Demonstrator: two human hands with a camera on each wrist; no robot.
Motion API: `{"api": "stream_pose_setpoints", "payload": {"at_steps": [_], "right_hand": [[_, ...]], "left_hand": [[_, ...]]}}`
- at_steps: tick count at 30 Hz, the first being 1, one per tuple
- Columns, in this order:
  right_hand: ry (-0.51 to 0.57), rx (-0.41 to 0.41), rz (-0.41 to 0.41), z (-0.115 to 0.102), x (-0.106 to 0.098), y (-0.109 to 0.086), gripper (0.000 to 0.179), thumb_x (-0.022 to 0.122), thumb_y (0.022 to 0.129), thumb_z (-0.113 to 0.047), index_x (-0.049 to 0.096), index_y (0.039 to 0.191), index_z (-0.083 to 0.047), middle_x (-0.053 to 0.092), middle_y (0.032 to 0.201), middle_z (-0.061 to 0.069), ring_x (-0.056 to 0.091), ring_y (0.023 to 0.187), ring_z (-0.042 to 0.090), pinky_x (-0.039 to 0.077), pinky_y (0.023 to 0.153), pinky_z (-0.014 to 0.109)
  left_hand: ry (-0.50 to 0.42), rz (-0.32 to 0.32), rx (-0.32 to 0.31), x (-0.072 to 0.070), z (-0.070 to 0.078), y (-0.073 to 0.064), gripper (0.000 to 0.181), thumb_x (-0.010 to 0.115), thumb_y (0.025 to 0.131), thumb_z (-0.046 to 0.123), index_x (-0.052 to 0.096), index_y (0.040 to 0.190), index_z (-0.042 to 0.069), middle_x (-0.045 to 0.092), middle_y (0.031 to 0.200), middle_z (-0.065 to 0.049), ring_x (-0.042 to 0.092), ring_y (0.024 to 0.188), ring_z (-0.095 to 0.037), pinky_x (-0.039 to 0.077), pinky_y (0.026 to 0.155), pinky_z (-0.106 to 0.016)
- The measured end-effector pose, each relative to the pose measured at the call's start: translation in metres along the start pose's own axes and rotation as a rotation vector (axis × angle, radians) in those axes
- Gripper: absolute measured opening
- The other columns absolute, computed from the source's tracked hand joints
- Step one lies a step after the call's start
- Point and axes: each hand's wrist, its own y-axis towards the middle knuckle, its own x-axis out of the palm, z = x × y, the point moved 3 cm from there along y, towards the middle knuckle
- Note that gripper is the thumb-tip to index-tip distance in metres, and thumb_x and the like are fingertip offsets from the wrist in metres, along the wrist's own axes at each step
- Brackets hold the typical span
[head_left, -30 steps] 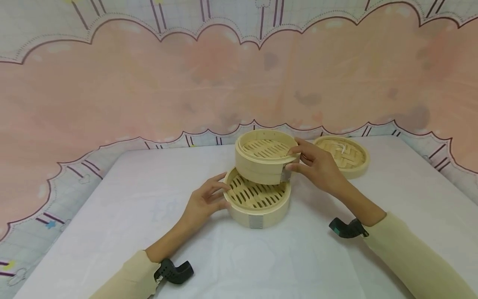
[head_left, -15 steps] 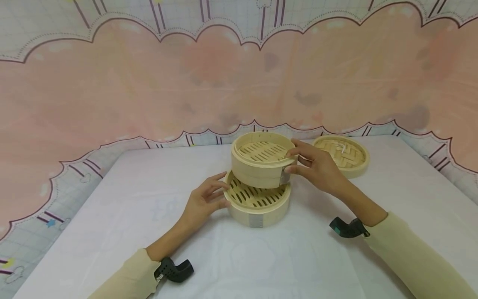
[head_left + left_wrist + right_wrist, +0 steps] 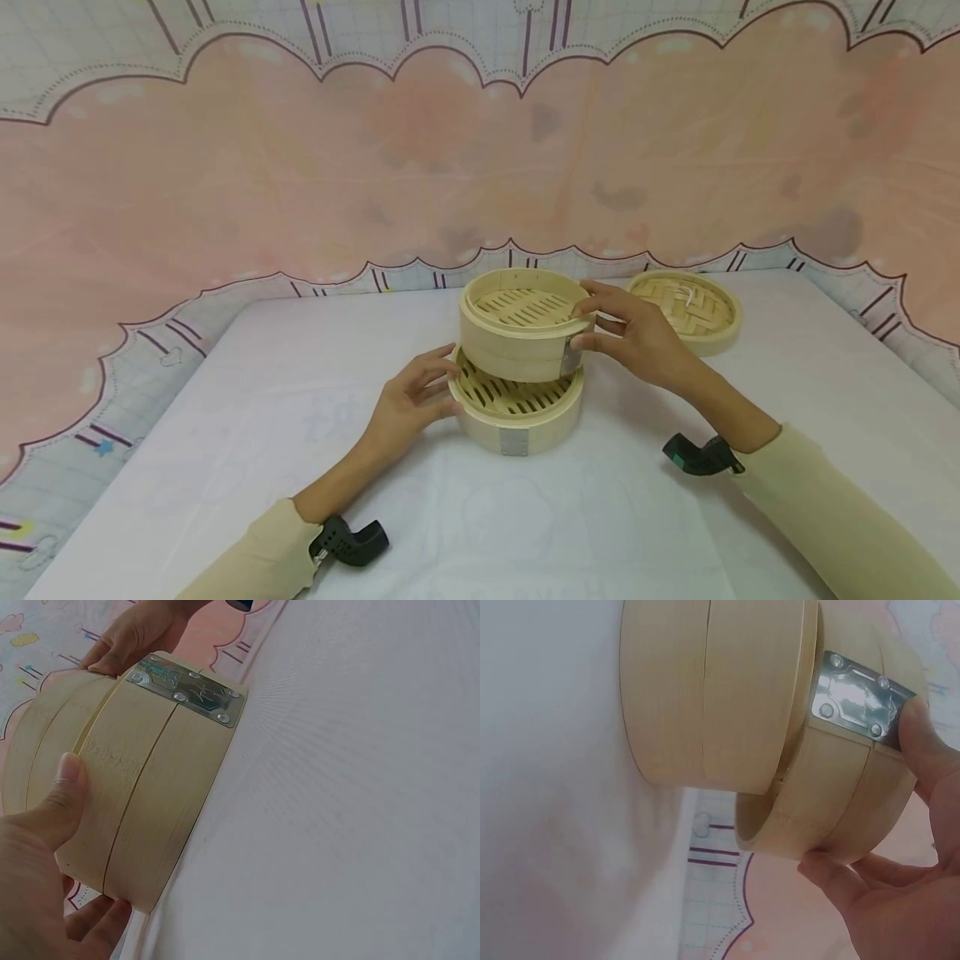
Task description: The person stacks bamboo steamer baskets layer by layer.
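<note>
A: Layout?

B: A peach-and-white printed backdrop (image 3: 480, 167) is seen behind a white-covered flat table (image 3: 480, 542). A pale round bamboo lower basket (image 3: 480, 433) with a slatted floor is set upright mid-table. A matching pale round bamboo upper basket (image 3: 510, 354) is held over its rear part, off-centre and slightly tilted. Rim contact between the two can't be told for sure. A round woven bamboo lid (image 3: 701, 315) is laid to the right, farther back.

A: Grips?

B: Both engaged. The lower basket is clasped at its left wall by the left hand (image 3: 412, 400), thumb on the near side. The upper basket is pinched at its right wall by the right hand (image 3: 630, 337), thumb against a silver riveted metal plate (image 3: 862, 701). A similar silver plate (image 3: 513, 442) is fixed on the lower basket's front.

A: Handling?

B: Probably light and stiff, dry bamboo, low slip risk. Thin slats look fragile; shouldn't be pressed. Best taken by the side wall, just below the rim. A one-sided hold probably encourages tilt; opposite-side support is preferred.
</note>
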Motion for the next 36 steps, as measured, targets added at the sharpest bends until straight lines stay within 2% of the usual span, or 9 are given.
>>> {"api": "stream_pose_setpoints", "payload": {"at_steps": [6, 12, 19, 24, 28, 32, 36], "right_hand": [[0.008, 0.004, -0.023, -0.002, -0.001, 0.000, 0.029, 0.075, 0.080, -0.009, 0.064, 0.105, -0.003, 0.040, 0.145, 0.018, 0.034, 0.136, 0.031, 0.045, 0.097, 0.034], [0.063, 0.014, -0.058, -0.003, -0.001, -0.001, 0.029, 0.076, 0.079, -0.009, 0.063, 0.104, -0.004, 0.039, 0.145, 0.018, 0.038, 0.133, 0.032, 0.044, 0.098, 0.033], [0.043, 0.014, -0.072, -0.003, -0.002, -0.001, 0.030, 0.077, 0.078, -0.011, 0.063, 0.104, -0.006, 0.040, 0.145, 0.016, 0.039, 0.132, 0.033, 0.045, 0.097, 0.033], [0.059, 0.021, -0.090, -0.003, -0.002, -0.001, 0.031, 0.077, 0.078, -0.010, 0.063, 0.105, -0.006, 0.039, 0.146, 0.017, 0.039, 0.133, 0.032, 0.044, 0.097, 0.032], [0.078, 0.009, -0.103, -0.004, -0.002, -0.001, 0.031, 0.078, 0.077, -0.008, 0.064, 0.105, -0.005, 0.039, 0.146, 0.017, 0.039, 0.133, 0.031, 0.044, 0.098, 0.031], [0.083, -0.006, -0.107, -0.005, -0.002, 0.000, 0.031, 0.078, 0.076, -0.007, 0.065, 0.104, -0.005, 0.041, 0.145, 0.016, 0.039, 0.133, 0.031, 0.044, 0.098, 0.031], [0.086, -0.023, -0.109, -0.007, -0.003, 0.000, 0.032, 0.078, 0.076, -0.006, 0.065, 0.105, -0.005, 0.041, 0.145, 0.017, 0.039, 0.133, 0.031, 0.045, 0.097, 0.031]], "left_hand": [[-0.004, -0.002, 0.025, 0.000, 0.002, 0.000, 0.064, 0.075, 0.073, -0.012, 0.047, 0.131, -0.004, 0.040, 0.144, -0.019, 0.047, 0.123, -0.040, 0.044, 0.101, -0.042], [-0.022, -0.003, 0.048, 0.000, 0.003, 0.001, 0.076, 0.074, 0.072, -0.014, 0.039, 0.138, -0.002, 0.041, 0.141, -0.019, 0.046, 0.123, -0.044, 0.044, 0.101, -0.044], [-0.001, -0.014, 0.014, -0.001, 0.001, 0.001, 0.086, 0.075, 0.077, -0.007, 0.030, 0.147, 0.013, 0.040, 0.145, -0.016, 0.046, 0.125, -0.038, 0.042, 0.103, -0.043], [0.018, -0.017, 0.010, 0.000, 0.003, 0.002, 0.093, 0.075, 0.076, -0.009, 0.026, 0.150, 0.016, 0.037, 0.148, -0.012, 0.047, 0.124, -0.036, 0.043, 0.102, -0.043], [0.086, -0.015, 0.054, 0.003, 0.016, 0.002, 0.094, 0.076, 0.073, -0.011, 0.027, 0.149, 0.010, 0.035, 0.148, -0.014, 0.046, 0.124, -0.039, 0.045, 0.099, -0.048], [0.175, -0.008, 0.111, 0.009, 0.034, 0.001, 0.089, 0.077, 0.070, -0.012, 0.030, 0.144, -0.002, 0.035, 0.147, -0.021, 0.046, 0.122, -0.043, 0.046, 0.095, -0.054], [0.201, 0.000, 0.115, 0.010, 0.039, 0.000, 0.085, 0.077, 0.069, -0.014, 0.034, 0.142, -0.005, 0.036, 0.146, -0.020, 0.047, 0.122, -0.043, 0.047, 0.094, -0.053]]}}
